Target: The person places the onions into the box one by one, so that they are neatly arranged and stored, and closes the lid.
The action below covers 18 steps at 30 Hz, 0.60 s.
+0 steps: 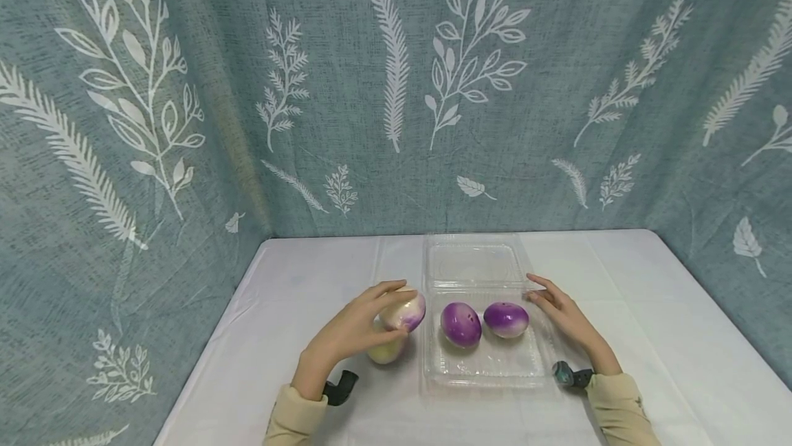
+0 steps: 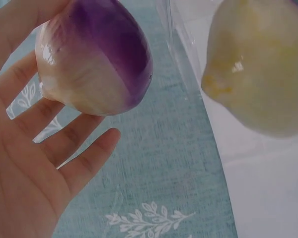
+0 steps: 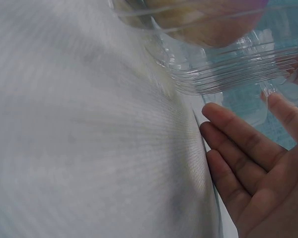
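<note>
My left hand (image 1: 355,326) grips a glossy purple-and-white turnip (image 2: 97,59) between its thumb and fingers, left of an opened clear plastic clamshell box (image 1: 489,378). Just below that turnip, a pale yellow, lemon-like fruit (image 1: 385,353) is partly hidden by the hand; its pointed tip shows in the left wrist view. Inside the box's near half sit two more purple-and-white turnips, one on the left (image 1: 460,325) and one on the right (image 1: 506,320). My right hand (image 1: 566,315) is at the box's right edge, fingers mostly extended, fingertips by the clear rim (image 3: 228,74).
The box's lid half (image 1: 475,264) lies folded back toward the far edge of the white-covered table (image 1: 322,264). A blue-green leaf-patterned curtain (image 1: 346,88) hangs behind and at both sides. A dark wrist device (image 1: 340,388) shows by each forearm.
</note>
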{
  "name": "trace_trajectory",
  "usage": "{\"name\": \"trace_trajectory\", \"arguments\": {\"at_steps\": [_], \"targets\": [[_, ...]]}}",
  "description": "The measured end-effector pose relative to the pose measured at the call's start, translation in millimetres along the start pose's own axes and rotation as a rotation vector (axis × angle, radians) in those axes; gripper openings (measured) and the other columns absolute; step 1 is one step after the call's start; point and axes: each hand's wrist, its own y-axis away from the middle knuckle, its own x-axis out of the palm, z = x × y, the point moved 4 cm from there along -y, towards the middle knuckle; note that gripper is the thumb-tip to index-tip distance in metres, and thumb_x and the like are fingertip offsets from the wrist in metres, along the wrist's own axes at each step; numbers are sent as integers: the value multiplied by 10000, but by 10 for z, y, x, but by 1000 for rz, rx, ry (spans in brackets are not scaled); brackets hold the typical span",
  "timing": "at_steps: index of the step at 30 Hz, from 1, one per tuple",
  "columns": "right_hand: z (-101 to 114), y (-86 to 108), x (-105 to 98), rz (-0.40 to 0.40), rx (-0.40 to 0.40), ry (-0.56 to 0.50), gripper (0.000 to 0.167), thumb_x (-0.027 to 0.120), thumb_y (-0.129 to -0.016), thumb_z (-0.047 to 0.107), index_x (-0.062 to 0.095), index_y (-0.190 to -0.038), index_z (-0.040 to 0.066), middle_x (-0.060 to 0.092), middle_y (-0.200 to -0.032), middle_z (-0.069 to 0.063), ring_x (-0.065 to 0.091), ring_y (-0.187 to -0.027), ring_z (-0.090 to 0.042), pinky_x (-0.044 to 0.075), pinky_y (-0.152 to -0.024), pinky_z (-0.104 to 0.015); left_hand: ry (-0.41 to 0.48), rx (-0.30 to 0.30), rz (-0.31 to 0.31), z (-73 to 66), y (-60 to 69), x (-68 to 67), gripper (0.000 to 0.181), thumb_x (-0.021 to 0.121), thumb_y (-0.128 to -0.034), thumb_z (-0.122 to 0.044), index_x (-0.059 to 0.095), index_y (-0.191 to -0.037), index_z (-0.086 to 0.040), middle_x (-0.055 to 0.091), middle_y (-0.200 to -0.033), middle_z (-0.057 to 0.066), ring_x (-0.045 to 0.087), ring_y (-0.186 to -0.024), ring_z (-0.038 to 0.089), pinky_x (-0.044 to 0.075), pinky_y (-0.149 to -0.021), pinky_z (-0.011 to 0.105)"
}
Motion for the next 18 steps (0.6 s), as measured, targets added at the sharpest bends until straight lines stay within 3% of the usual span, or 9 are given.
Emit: {"name": "trace_trajectory", "arguments": {"at_steps": [13, 18], "targets": [[-16, -5, -8, 0, 8, -13, 469, 437, -992, 259, 334, -1428, 118, 632, -1139, -176, 569, -1039, -25, 378, -966, -586, 26, 38, 13, -100, -136, 143, 569, 721, -801, -323, 511, -1325, -256, 424, -1417, 22, 397, -1300, 228, 381, -1038, 438], [-8, -1, 5, -9, 4, 2, 462, 433, -994, 247, 341, -1421, 99, 637, -1133, -177, 592, -1052, -105, 385, -963, -571, -3, 49, 46, -161, -189, 208, 568, 703, -815, -340, 497, -1337, -251, 410, -1429, 18, 388, -1307, 229, 383, -1039, 424]]}}
